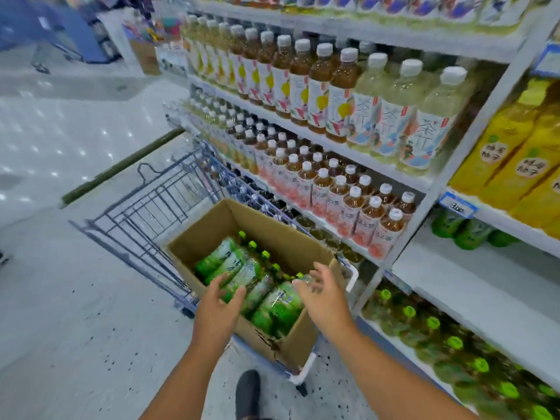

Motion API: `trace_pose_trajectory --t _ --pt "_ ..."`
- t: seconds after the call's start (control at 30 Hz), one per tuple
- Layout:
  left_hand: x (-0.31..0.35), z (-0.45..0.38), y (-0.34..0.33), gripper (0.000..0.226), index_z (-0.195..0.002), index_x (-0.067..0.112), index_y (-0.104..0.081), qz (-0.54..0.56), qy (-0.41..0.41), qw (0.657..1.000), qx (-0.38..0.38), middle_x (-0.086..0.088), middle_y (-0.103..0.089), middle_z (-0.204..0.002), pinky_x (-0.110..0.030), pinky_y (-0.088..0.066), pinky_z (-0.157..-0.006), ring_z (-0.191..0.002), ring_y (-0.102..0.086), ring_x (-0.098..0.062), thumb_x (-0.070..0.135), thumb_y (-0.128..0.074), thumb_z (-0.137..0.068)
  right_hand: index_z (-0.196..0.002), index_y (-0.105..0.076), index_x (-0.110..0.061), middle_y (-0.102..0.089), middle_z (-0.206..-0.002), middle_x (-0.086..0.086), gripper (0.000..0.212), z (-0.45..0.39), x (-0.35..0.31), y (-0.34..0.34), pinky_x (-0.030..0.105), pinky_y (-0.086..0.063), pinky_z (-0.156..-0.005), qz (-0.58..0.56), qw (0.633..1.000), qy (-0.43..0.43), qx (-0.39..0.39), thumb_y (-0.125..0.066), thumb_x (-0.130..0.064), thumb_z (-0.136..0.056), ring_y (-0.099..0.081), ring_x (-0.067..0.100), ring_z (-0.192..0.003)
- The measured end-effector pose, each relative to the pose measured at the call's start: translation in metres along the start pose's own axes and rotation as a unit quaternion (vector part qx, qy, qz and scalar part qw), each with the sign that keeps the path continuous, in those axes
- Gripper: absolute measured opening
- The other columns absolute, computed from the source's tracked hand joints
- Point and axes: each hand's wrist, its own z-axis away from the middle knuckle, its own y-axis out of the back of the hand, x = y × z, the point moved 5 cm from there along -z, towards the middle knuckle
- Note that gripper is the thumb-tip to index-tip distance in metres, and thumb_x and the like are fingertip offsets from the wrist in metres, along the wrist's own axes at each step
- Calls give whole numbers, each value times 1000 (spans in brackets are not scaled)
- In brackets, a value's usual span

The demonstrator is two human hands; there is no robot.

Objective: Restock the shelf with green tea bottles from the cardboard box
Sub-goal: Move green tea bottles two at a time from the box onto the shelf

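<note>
A blue wire cart [145, 213] stands at nine o'clock. The open cardboard box [272, 237] rides on it, green tea bottles [242, 277] lying inside. The left hand [216, 310] and right hand [325, 294] hover above them, fingers spread wide, gripping nothing. The shelf [472, 286] runs at three o'clock.

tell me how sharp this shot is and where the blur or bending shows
Head view: wide-angle bend curves the shelf edges; far aisle and frame edges smear; green tea bottles in the cardboard box look soft, both hands slightly blurred; ceiling lights glare off the floor.
</note>
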Motion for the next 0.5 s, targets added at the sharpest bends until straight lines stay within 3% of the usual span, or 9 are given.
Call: trace_pose_trajectory --t 0.2,0.37,0.5 --pt "-18 -116 50 65 -150 29 -44 -51 -16 997 -55 0 -49 -150 -46 -46 -109 -136 -47 -19 46 -69 -92 -152 -35 -29 -50 -138 -11 71 -42 -3 -101 32 -54 -90 18 996 -80 33 -68 -48 -93 -56 13 -118" --pt "-22 -190 56 65 -151 21 -44 -112 -28 987 -108 1 -45 -153 -40 -41 -110 -139 -45 -20 43 -66 -94 -151 -38 -23 -53 -132 -9 70 -69 -5 -154 36 -53 -95 23 987 -148 62 -70 -44 -92 -58 11 -113" --pt "-35 -227 37 64 -151 25 -43 -163 -15 974 -158 0 -42 -156 -43 -38 -114 -143 -40 -21 45 -64 -94 -149 -41 -20 -53 -143 -4 67 -81 -1 -178 39 -53 -99 37 978 -191 77 -70 -43 -93 -57 16 -121"
